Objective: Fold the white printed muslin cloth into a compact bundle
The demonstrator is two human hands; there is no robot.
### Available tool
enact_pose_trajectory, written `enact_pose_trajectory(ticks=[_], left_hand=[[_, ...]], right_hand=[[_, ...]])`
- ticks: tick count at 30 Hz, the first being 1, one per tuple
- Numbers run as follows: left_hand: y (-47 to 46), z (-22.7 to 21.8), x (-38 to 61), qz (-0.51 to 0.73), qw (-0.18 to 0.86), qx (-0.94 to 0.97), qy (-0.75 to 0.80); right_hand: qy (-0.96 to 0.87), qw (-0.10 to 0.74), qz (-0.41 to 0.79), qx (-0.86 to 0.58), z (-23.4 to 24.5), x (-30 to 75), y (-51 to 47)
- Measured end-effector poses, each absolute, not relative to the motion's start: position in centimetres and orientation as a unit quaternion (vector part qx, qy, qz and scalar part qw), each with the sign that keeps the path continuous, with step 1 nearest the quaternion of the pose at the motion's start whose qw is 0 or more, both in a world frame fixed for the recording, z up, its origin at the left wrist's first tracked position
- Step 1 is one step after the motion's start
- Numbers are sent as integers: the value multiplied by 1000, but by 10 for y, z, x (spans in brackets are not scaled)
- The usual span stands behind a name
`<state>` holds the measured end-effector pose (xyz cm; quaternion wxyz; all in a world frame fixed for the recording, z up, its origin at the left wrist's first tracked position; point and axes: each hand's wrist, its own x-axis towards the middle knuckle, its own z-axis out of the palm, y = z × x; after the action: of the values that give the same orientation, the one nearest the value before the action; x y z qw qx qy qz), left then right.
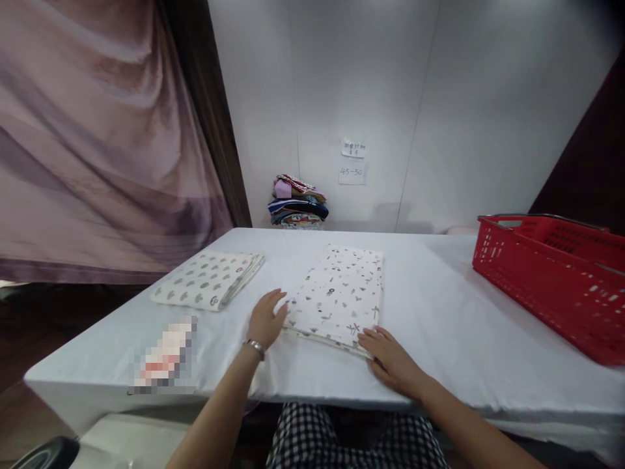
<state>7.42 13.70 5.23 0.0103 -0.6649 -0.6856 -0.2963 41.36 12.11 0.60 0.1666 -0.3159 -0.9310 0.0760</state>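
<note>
Handling a folded cloth (336, 293) with both hands at its near end; it lies flat mid-table, right in front of the person. White, small scattered dark print, layers visible along the near edge. Long side runs away from the person, leaning slightly right.

Left hand (267, 319): at the near-left corner, palm down, fingers close together, thumb a bit apart, no pinch visible. Can't tell if the fingertips press the cloth or just sit against its edge. Metal band (256, 348) on that wrist.

Right hand (394, 360): on the near-right corner, fingers extended and slightly spread over the cloth, thumb side low near the table. Not pinching as far as I can see.

Table (424, 312): white cover. Second folded cloth (200, 280) on it, left of the first and well apart, pale with grey-green motifs, fold edges facing right. Pixelated item (163, 355) near the front-left edge, can't identify.

Red basket (551, 280) at the right side, perforated walls, cut off by the frame. Fabric pile (299, 202) by the far edge, near the wall (361, 71); can't tell what it rests on. Two notes on the wall, lower note (352, 173) reads 45-50, upper note (353, 148) too small to read. Pink curtain (97, 130) hangs at left.
</note>
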Motion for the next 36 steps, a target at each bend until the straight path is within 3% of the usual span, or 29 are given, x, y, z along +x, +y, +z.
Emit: enact_pose_trajectory(ticks=[7, 15, 21, 24, 28, 36], left_hand=[[151, 21, 90, -101, -57, -701, -704], [147, 21, 86, -76, -63, -696, -711], [172, 47, 106, -46, -60, -688, -722], [187, 47, 113, -68, -45, -707, -702], [193, 29, 108, -47, -105, -697, -708], [196, 25, 99, -45, -141, -688, -711]], right_hand=[[-931, 163, 69, -319, 0, 415, 120], [-911, 122, 187, -346, 48, 406, 118], [-859, 180, 213, -430, 72, 370, 170], [-847, 144, 184, -477, 62, 355, 202], [-833, 41, 120, -538, 33, 359, 222], [-835, 37, 76, -543, 8, 370, 219]])
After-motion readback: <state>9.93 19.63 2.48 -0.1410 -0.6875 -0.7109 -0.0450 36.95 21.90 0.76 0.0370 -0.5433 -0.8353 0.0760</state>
